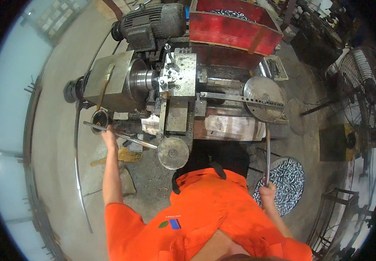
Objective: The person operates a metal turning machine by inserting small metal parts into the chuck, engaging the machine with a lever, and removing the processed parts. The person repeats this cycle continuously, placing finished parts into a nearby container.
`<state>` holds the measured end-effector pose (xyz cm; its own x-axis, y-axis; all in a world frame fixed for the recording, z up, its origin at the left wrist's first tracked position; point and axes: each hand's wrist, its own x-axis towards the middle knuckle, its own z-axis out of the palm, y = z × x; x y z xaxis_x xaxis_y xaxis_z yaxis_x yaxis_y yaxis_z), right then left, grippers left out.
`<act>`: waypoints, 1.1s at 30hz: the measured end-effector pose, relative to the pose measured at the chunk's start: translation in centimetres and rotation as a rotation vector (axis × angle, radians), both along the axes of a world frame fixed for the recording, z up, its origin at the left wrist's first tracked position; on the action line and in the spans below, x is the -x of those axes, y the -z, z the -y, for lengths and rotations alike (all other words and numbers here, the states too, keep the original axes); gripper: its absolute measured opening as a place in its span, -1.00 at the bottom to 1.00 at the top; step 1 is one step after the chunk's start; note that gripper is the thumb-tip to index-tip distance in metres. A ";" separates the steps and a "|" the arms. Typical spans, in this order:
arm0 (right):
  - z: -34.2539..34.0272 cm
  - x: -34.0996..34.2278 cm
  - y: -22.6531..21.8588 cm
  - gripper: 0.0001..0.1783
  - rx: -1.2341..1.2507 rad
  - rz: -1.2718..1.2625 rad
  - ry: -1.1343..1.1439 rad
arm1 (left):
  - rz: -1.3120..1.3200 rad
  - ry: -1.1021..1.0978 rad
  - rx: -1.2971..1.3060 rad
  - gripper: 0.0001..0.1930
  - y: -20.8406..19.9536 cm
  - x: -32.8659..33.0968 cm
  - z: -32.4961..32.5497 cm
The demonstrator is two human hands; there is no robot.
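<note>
"What is your right hand [267, 191] doing?"
"It is gripping the lower end of the right lever [268, 152], beside a heap of metal pieces [287, 180]."
"And your left hand [109, 135]?"
"I am clamping it round the left lever [139, 142], near its outer end; farther off, a red bin [231, 32] is standing at the machine's [183, 76] far side."

Open room between lower disc [173, 153] and right lever [268, 154], machine bed [235, 127] barring ahead
</note>
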<state>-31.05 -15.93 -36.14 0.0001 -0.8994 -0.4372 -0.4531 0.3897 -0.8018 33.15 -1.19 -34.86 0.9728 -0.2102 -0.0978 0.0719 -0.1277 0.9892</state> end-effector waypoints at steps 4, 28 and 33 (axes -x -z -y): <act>0.3 0.3 -0.3 -0.78 -0.008 -0.032 -0.083 | 0.051 0.056 -0.142 -0.73 1.1 -2.4 -1.6; 14.3 0.2 0.8 -0.09 0.775 -0.684 -0.271 | 0.438 0.570 -1.103 -0.39 8.4 -2.2 -8.2; 11.3 -0.6 1.8 -0.32 0.542 -0.581 -0.374 | 0.535 0.640 -1.500 -0.43 7.8 0.0 -4.4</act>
<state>-30.42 -27.23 -37.90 0.2472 -0.9686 0.0279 -0.8687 -0.2343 -0.4365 33.16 3.20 -42.69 0.7641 -0.5839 -0.2741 -0.6294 -0.7680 -0.1185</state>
